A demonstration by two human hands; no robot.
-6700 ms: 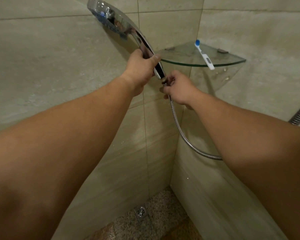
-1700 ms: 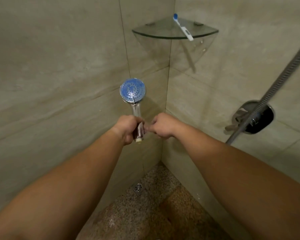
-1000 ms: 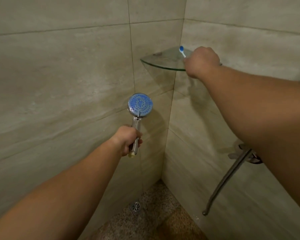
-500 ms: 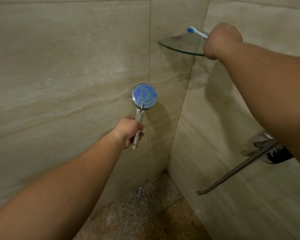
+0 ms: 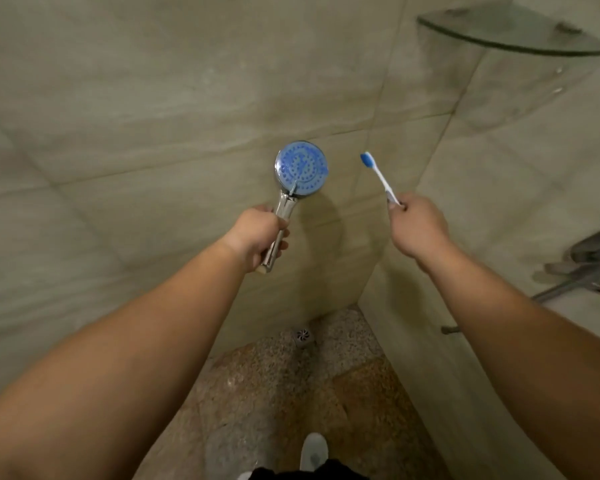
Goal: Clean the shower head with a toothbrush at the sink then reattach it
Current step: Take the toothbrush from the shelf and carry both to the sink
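Left hand (image 5: 257, 235) out in front, fingers wrapped tight round the chrome handle of the shower head (image 5: 300, 169), gripping low so the bare end of the handle pokes out under the fist. Head held upright, round blue spray face turned back toward the camera, rows of little nozzles plain to see. No hose on it, detached and free. Right hand (image 5: 416, 226) up at about the same height, closed on the bottom of the toothbrush (image 5: 378, 176), thumb and curled fingers clamping the white handle. Brush angled up and to the left, blue bristle end on top, near the shower head but apart from it, a clear gap of wall between the two. Both held in the tiled corner of the shower, in mid-air, touching nothing else. Glass corner shelf (image 5: 513, 32) high up on the right. Chrome tap fitting (image 5: 596, 261) on the right wall, with the loose hose (image 5: 555, 289) hanging down from it. Floor drain (image 5: 302, 336) down in the corner of the speckled stone floor (image 5: 274, 393). Toe of a white shoe (image 5: 314, 450) at the bottom edge.
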